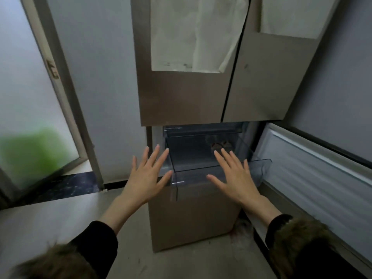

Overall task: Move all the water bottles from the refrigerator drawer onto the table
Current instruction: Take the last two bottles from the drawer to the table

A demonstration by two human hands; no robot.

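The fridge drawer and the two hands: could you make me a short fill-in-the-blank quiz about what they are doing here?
1. Both hands, the left hand and the right hand, have their fingers spread ____ and hold nothing.
2. The clear plastic drawer is pulled ____ from the refrigerator.
3. The lower fridge door on the right stands ____.
4. The person's sleeves are ____ in colour.

Missing words: open; out; open; black

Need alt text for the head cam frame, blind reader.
Two open, empty hands, left hand and right hand, reach toward a clear plastic refrigerator drawer pulled out below closed upper doors. The lower door stands open at right; no bottles are clearly visible.
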